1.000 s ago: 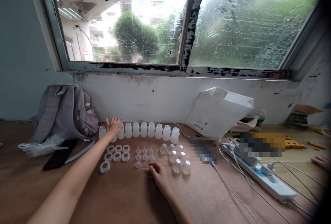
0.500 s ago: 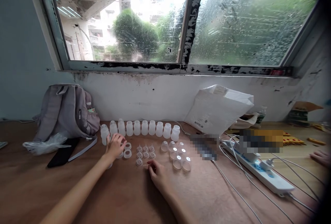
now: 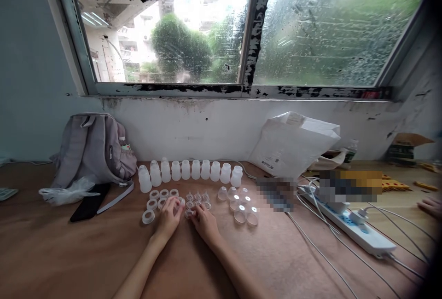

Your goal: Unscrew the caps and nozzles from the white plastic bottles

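Observation:
My left hand point(image 3: 169, 218) is closed on a translucent screw ring point(image 3: 180, 201) at the right side of the ring group. Several more rings point(image 3: 148, 217) lie flat to its left. My right hand point(image 3: 206, 223) rests on the table with its fingertips closed on the nearest clear bottle nipple point(image 3: 189, 214). Other nipples point(image 3: 197, 197) stand in short rows just behind it, partly hidden by the fingers. A curved row of frosted baby bottles point(image 3: 185, 170) stands farther back, the leftmost few with clear caps on top.
Clear dome caps point(image 3: 240, 216) stand to the right of my right hand. A power strip point(image 3: 366, 241) with white cables, a white bag point(image 3: 293, 145), a backpack point(image 3: 93, 152) and a black phone-like slab point(image 3: 90, 203) surround the work area. Another person's hand point(image 3: 430, 207) shows at the right edge.
My left hand has moved right and nearer from the bottles, and is now on a ring. My right hand has moved slightly forward onto the nearest nipple. The view has shifted a little.

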The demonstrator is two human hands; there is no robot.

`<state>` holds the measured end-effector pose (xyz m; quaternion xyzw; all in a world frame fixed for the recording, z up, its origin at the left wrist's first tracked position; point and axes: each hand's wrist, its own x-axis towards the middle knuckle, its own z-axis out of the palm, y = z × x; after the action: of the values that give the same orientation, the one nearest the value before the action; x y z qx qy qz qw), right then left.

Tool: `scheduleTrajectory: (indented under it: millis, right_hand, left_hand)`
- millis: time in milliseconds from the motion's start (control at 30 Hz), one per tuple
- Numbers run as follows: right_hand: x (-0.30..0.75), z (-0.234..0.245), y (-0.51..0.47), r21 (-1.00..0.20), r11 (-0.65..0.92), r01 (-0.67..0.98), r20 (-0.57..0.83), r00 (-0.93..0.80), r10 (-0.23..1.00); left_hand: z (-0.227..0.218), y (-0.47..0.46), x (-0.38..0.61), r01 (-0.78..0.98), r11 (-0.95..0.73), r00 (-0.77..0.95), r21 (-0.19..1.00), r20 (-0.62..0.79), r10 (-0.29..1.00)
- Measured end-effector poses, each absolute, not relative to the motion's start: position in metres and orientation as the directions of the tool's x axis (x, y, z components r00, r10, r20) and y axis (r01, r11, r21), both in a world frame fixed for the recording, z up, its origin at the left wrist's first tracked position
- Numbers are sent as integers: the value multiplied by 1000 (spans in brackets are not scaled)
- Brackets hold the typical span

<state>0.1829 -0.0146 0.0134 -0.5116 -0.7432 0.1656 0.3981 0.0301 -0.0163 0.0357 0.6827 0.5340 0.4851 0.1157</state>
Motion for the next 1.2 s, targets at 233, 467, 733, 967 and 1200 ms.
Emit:
scheduleTrajectory:
  millis: [233,467,733,967,1200]
  right_hand:
    - [196,24,-14,-944,278,176,309,179,934]
    - [191,23,-25,-824,420,381,504,151,851]
    - [181,17,-32,-702,481,525,546,-36,837]
    - [185,22,-37,-705,587,398,560,-197,805]
    - [186,26,-38,-718,566,406,609,-27,792]
  left_hand:
    - [29,-16,77,-346,-75,-182,935,11,983]
    - [27,-29,86,-556,23,-37,831,-52,998]
    - [29,-33,85,-553,130,88,823,-98,991]
    - [26,-32,83,-485,51,29,873,-42,999]
    - [25,-32,81,-519,137,68,844,-119,991]
